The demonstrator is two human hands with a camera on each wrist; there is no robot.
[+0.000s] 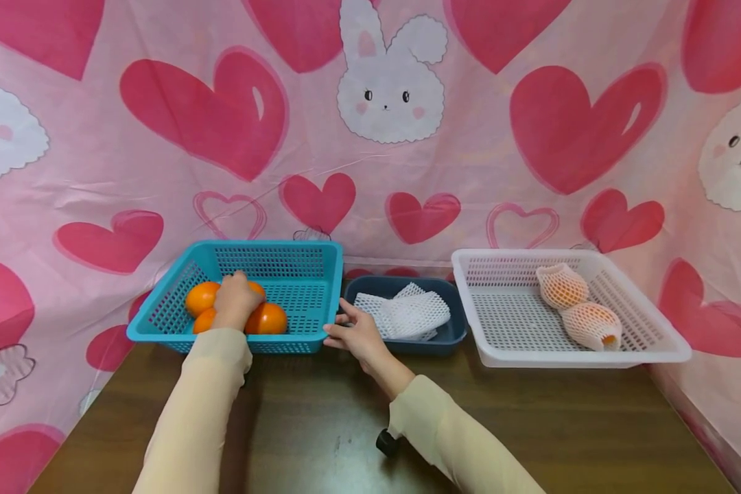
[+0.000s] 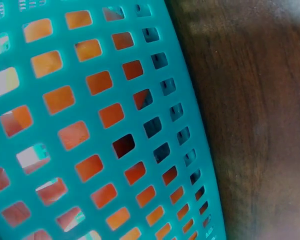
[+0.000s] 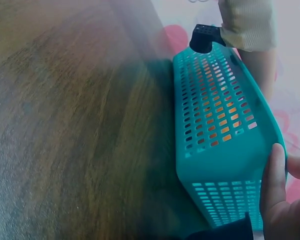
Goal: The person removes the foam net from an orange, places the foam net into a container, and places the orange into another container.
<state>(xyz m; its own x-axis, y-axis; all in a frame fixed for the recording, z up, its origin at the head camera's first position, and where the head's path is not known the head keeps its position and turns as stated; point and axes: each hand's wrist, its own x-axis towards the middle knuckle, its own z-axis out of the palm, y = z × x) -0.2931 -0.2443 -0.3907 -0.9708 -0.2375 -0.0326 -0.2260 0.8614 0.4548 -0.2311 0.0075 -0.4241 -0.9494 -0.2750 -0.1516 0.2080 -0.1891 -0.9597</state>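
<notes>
In the head view, several oranges [image 1: 267, 319] lie at the left end of a teal plastic basket [image 1: 330, 288]. My left hand [image 1: 234, 300] reaches down among them, its fingertips hidden by the hand and fruit. Through the basket's slots, the left wrist view shows orange skin but no clear grip. At the basket's front right corner, my right hand [image 1: 361, 335] pinches the rim; the right wrist view has the thumb and a finger [image 3: 274, 172] on either side of it.
Beside the teal basket stands a dark blue tray [image 1: 459, 319] with white foam net sleeves [image 1: 416, 314]. Farther right, a white basket [image 1: 481, 343] holds two net-wrapped fruits [image 1: 563, 287]. A pink heart-patterned cloth [image 1: 395, 171] hangs behind the wooden table [image 1: 321, 425].
</notes>
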